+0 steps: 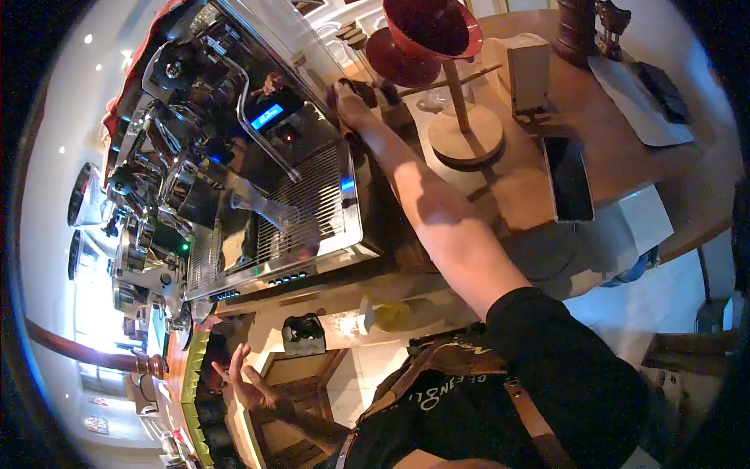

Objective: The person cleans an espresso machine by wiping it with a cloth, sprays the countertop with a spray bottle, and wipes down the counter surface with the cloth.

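The view is tilted, with a chrome espresso machine (266, 180) filling the upper left. My right arm stretches across the counter beside it, and my right hand (351, 105) reaches to the machine's far side, next to some dark items. Its fingers are partly hidden there, so I cannot make out what they touch. Lower down, my left hand (254, 383) is raised in the air with its fingers apart and nothing in it. A clear glass (266, 205) lies over the drip tray (324, 207). Right of my right hand stands a wooden stand (466, 139) with red funnel-like cups (433, 27).
A phone (569, 180) lies on the wooden counter (508, 195). Near it are a box-like holder (528, 74), papers (637, 105), a dark object (662, 92) and dark carved wooden pieces (576, 31). Below the machine, a black item (304, 334) and a yellowish one (392, 316) rest on a ledge.
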Demonstrator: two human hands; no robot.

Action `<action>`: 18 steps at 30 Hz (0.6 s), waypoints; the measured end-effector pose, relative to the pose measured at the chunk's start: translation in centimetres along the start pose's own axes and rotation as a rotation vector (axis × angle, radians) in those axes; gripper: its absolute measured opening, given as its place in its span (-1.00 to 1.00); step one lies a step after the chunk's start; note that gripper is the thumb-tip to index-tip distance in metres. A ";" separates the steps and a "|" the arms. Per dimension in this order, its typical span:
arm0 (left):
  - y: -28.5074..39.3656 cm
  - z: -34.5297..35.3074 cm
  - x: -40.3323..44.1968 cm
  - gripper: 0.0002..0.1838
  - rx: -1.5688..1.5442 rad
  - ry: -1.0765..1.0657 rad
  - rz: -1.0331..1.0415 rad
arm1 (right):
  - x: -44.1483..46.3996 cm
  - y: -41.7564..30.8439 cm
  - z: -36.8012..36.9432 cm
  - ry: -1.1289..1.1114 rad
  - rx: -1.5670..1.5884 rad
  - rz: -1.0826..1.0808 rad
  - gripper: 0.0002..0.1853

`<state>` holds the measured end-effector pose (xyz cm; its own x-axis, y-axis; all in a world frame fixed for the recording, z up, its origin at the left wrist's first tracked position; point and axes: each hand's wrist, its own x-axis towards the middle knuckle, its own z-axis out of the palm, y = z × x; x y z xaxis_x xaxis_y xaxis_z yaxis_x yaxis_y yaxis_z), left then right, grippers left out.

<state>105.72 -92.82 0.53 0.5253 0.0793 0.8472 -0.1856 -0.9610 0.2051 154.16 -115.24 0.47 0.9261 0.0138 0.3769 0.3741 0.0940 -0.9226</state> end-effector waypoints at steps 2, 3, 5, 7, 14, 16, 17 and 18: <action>0.3 0.2 -0.4 -0.67 -0.023 0.025 -0.036 | 0.0 4.8 0.8 0.076 -0.008 0.036 -0.39; 0.4 0.3 -0.6 -0.67 -0.026 0.020 -0.038 | 1.0 8.4 1.6 0.152 -0.010 0.087 -0.43; 0.4 0.7 -0.8 -0.71 -0.032 0.006 -0.071 | -4.4 5.2 1.1 0.097 -0.229 -0.061 -0.52; 0.8 1.8 -0.6 -0.71 -0.059 0.000 -0.086 | -11.5 2.6 0.9 0.096 -0.387 -0.264 -0.51; 1.9 3.7 0.6 -0.72 -0.147 0.003 -0.137 | -18.9 0.0 0.6 0.058 -0.414 -0.414 -0.36; 2.7 3.2 0.7 -0.71 -0.089 -0.028 -0.131 | -14.9 1.2 0.6 0.014 -0.428 -0.333 -0.32; 2.7 2.9 0.5 -0.71 -0.089 -0.029 -0.107 | -15.3 0.7 0.5 0.006 -0.422 -0.331 -0.32; 2.5 2.8 0.4 -0.71 -0.092 -0.025 -0.078 | -15.4 0.2 0.0 -0.024 -0.426 -0.286 -0.32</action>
<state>107.77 -95.96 0.06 0.5618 0.1454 0.8144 -0.2183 -0.9235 0.3154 139.99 -115.39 -5.46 0.7847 0.0703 0.6159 0.6031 -0.3167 -0.7321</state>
